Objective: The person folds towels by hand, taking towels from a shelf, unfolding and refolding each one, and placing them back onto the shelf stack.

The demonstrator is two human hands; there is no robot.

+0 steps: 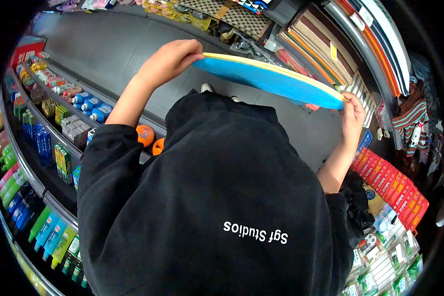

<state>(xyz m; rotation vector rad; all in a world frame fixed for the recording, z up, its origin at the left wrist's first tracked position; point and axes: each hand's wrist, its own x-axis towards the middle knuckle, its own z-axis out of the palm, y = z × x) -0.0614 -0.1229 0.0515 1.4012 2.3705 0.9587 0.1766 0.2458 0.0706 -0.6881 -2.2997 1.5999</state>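
A blue mat [269, 82] with a yellow upper edge is stretched in front of me at about arm's length, above the floor. Its textured blue face bows slightly between my hands. With thumb and bent fingers, my left hand [175, 60] pinches its left corner. At the other end, lower in the view, my right hand [351, 117] is closed on the right corner. Most of the mat's far side is hidden, and I cannot tell its full size.
Curved shelves [44, 190] with bottles, tubes and small boxes run along my left. To the right hang stacked mats [325, 47] on a rack, with red boxes [392, 185] and packaged goods [387, 264] below. Grey tiled floor [103, 44] lies ahead.
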